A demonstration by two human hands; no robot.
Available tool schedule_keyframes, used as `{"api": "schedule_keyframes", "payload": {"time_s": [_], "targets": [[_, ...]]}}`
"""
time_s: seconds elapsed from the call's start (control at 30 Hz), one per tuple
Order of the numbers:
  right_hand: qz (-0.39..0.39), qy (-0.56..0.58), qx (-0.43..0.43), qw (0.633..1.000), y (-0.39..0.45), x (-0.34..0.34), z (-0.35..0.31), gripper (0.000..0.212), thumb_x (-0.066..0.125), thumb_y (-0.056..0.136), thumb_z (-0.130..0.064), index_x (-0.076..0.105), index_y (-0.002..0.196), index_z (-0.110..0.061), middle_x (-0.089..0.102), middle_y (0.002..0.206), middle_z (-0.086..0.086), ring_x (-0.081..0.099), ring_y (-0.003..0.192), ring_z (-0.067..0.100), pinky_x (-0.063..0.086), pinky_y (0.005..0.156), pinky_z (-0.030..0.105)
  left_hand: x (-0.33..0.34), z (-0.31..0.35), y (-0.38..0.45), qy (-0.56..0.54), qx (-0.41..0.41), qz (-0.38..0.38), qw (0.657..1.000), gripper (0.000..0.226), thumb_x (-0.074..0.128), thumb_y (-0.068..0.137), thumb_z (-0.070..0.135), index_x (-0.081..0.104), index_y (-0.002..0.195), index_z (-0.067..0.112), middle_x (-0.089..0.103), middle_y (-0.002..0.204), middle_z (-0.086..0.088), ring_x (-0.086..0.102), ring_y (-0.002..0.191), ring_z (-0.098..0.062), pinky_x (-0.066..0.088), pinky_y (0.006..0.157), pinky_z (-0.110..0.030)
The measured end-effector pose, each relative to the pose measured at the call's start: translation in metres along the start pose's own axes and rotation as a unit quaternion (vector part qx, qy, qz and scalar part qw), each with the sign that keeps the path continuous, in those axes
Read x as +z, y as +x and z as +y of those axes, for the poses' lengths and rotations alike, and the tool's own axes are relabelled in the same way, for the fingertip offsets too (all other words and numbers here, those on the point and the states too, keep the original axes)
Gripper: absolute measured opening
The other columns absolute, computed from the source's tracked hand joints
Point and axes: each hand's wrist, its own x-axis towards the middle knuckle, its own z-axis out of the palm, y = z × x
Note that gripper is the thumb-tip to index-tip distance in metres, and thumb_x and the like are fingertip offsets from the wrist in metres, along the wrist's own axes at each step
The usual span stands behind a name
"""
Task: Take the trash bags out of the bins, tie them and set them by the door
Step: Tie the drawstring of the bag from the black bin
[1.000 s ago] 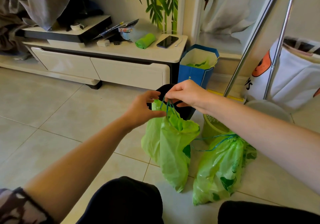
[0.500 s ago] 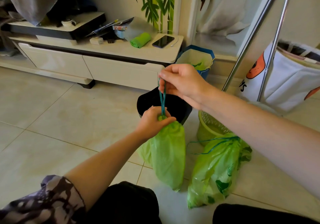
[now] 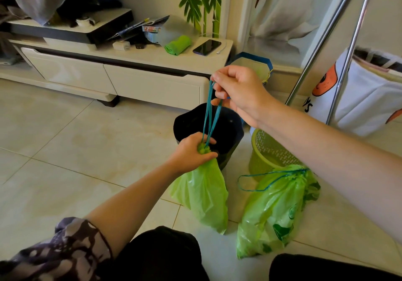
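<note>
The left hand (image 3: 192, 151) grips the gathered neck of a green trash bag (image 3: 203, 196), which hangs over the floor before a black bin (image 3: 228, 128). The right hand (image 3: 238, 92) pinches its blue drawstring (image 3: 209, 115) taut above. A second bag (image 3: 274, 211) lies beside a green basket (image 3: 267, 150).

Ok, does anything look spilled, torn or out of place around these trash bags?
Nothing spilled or torn. The second bag lies slumped on the floor by the green basket, its blue cord trailing loose. The held bag looks cinched.
</note>
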Motion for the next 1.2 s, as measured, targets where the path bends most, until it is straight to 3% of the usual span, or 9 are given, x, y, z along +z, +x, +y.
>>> {"api": "schedule_keyframes", "payload": {"time_s": [0.17,0.37,0.67,0.77,0.8,0.87,0.9,1.0,1.2], "targets": [[0.006,0.004,-0.004,1.0,0.003,0.001,-0.001,0.017,0.048,0.096,-0.011,0.057,0.082,-0.007,0.048,0.066,0.004,0.043,0.052,0.01,0.048,0.057,0.026,0.013,0.012,-0.001,-0.045,-0.012,-0.026,0.999,0.031,0.059,0.091,0.035,0.053,0.078,0.008,0.054,0.07,-0.005,0.051,0.064,-0.016,0.041,0.063,-0.034],[0.09,-0.067,-0.023,0.993,0.014,-0.015,0.007,0.012,0.049,0.093,-0.005,0.054,0.083,-0.005,0.051,0.063,0.006,0.045,0.049,0.012,0.047,0.055,0.027,0.012,-0.005,0.0,0.029,0.001,-0.082,0.996,0.022,0.043,0.1,0.029,0.046,0.088,0.011,0.05,0.076,0.002,0.049,0.071,-0.018,0.037,0.07,-0.031],[0.056,-0.086,0.019,0.995,0.019,-0.034,0.037,0.015,0.052,0.094,-0.01,0.06,0.105,-0.009,0.067,0.095,0.008,0.06,0.087,0.015,0.052,0.09,0.036,0.007,-0.014,-0.009,-0.126,-0.039,0.009,0.991,0.012,0.044,0.099,0.018,0.05,0.092,0.011,0.049,0.078,0.006,0.046,0.07,-0.008,0.039,0.068,-0.023],[0.14,-0.125,0.097,0.977,0.02,-0.048,0.065,0.032,0.054,0.09,-0.013,0.053,0.121,-0.006,0.062,0.107,0.023,0.057,0.086,0.022,0.054,0.091,0.04,0.002,-0.016,-0.009,-0.149,-0.05,0.022,0.987,0.02,0.043,0.099,0.022,0.054,0.086,0.012,0.053,0.076,0.002,0.05,0.071,-0.011,0.041,0.071,-0.03],[0.157,-0.131,0.124,0.971,0.017,-0.048,0.077,0.03,0.054,0.088,-0.01,0.055,0.117,-0.001,0.028,0.131,0.023,0.052,0.078,0.023,0.055,0.083,0.038,0.001,-0.017,-0.009,-0.156,-0.054,0.021,0.986,0.022,0.042,0.099,0.022,0.055,0.085,0.013,0.053,0.076,0.001,0.05,0.071,-0.011,0.042,0.071,-0.031],[0.117,-0.13,0.191,0.966,0.007,-0.043,0.099,0.015,0.055,0.084,-0.004,0.05,0.089,-0.017,0.042,0.091,0.006,0.045,0.069,0.021,0.047,0.066,0.032,0.0,-0.017,-0.011,-0.157,-0.06,0.021,0.986,0.025,0.04,0.1,0.021,0.056,0.082,0.014,0.052,0.075,0.001,0.048,0.069,-0.01,0.041,0.069,-0.028],[0.074,-0.131,0.229,0.962,0.003,-0.038,0.11,0.043,0.058,0.084,-0.004,0.033,0.117,0.012,0.048,0.09,0.011,0.048,0.071,0.019,0.048,0.067,0.031,0.0,-0.015,-0.012,-0.152,-0.059,0.019,0.986,0.027,0.039,0.1,0.021,0.057,0.081,0.015,0.051,0.074,0.002,0.047,0.067,-0.007,0.04,0.066,-0.025],[-0.059,-0.133,0.24,0.96,-0.01,-0.016,0.123,0.036,0.062,0.087,-0.015,0.059,0.122,-0.013,0.061,0.102,0.008,0.054,0.079,0.014,0.052,0.076,0.03,-0.001,-0.012,-0.014,-0.147,-0.056,-0.001,0.988,0.03,0.036,0.101,0.021,0.057,0.081,0.013,0.049,0.069,0.006,0.044,0.061,-0.003,0.038,0.059,-0.018],[-0.082,-0.131,0.173,0.973,-0.011,0.007,0.136,0.024,0.064,0.087,-0.031,0.072,0.091,-0.009,0.057,0.074,0.0,0.047,0.067,0.011,0.041,0.058,0.022,-0.005,-0.014,-0.02,-0.148,-0.057,-0.031,0.987,0.031,0.035,0.103,0.022,0.054,0.082,0.01,0.046,0.068,0.009,0.042,0.057,0.003,0.038,0.06,-0.015]]}}
